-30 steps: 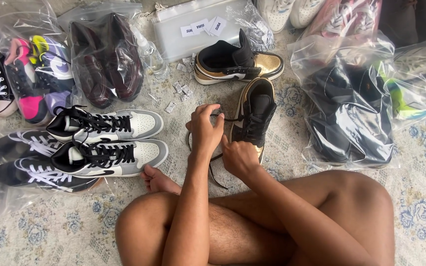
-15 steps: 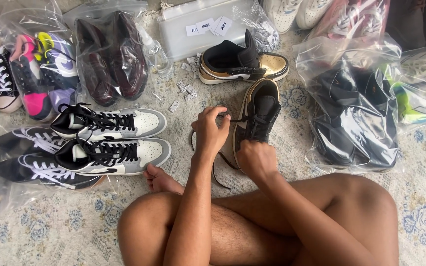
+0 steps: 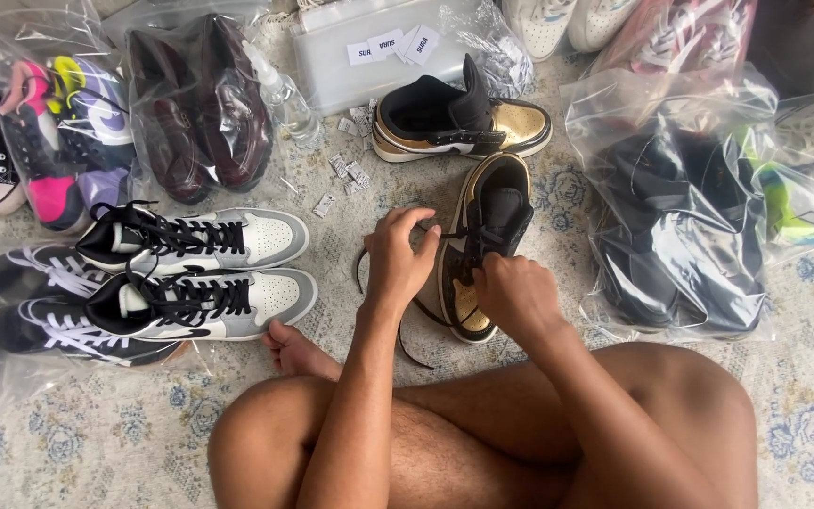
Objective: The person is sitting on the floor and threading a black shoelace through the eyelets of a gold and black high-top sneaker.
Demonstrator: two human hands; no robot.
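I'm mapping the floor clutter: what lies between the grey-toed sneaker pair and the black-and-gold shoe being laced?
In the head view, only the left hand, a loose lace end and bare patterned rug.

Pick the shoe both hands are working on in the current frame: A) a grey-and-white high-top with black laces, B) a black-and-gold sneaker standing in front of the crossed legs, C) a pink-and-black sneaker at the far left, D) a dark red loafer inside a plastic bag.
B: the left hand and right hand both pinch the black lace of the black-and-gold sneaker; the grey-and-white pair lies untouched to the left.
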